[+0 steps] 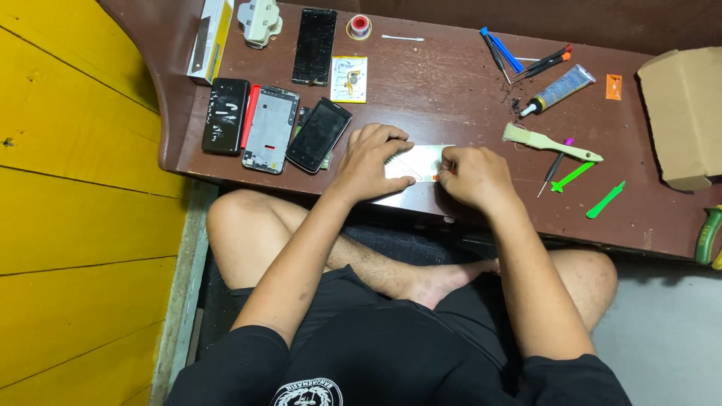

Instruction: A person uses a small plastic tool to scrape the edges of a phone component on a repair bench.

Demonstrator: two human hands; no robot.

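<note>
Dark brown wood forms the low surface (451, 90) at which a person sits cross-legged, both hands bent over a pale, flat rectangular part (421, 162) near the front edge. The left hand (372, 162) lies on the part's left end with fingers curled down, pressing it flat. The right hand (474, 177) is closed at the part's right end, its fingertips pinched on something small and orange; what exactly is too small to tell. To the left lie a black phone (224, 115), a silver phone frame (271, 129) and a dark phone (318, 135) tilted against it, with a black screen panel (314, 45) further back. To the right rest a pale-handled brush (549, 142), a tube of glue (560, 89), green plastic pry tools (605, 200), blue and orange tools (500, 49) and a cardboard box (688, 113). Yellow wooden planks (75, 188) run along the person's left side.
</note>
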